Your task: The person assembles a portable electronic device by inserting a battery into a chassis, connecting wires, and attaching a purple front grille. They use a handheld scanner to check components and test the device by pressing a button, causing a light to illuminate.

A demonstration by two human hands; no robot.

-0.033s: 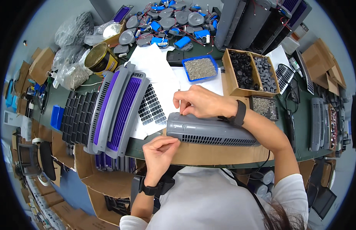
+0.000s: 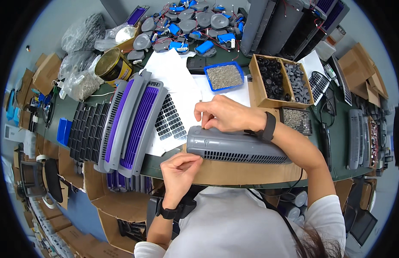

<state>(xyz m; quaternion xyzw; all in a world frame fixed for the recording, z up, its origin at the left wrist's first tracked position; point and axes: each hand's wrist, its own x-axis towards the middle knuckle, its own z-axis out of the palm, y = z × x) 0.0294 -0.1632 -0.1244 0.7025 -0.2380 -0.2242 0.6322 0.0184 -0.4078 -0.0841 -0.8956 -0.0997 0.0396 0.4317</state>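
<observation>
A long grey plastic housing (image 2: 244, 148) with a slotted vent strip lies on brown cardboard in front of me. My left hand (image 2: 179, 172) is at its near left corner, thumb and forefinger pinched together. My right hand (image 2: 223, 114) reaches over from the right, its fingertips closed down on the far edge near the left end. Anything between either set of fingertips is too small or hidden to make out. Left of the housing, a sheet of small black stickers (image 2: 170, 118) lies on white paper, beside upright grey units with purple grilles (image 2: 141, 127).
Beyond the housing stand a blue tray of small metal parts (image 2: 224, 77) and a wooden box (image 2: 261, 103) of black and grey parts. A black grid tray (image 2: 296, 120) sits by my right forearm. Grey discs with blue packs (image 2: 188, 26) crowd the back; a yellow-black tub (image 2: 113, 66) stands left.
</observation>
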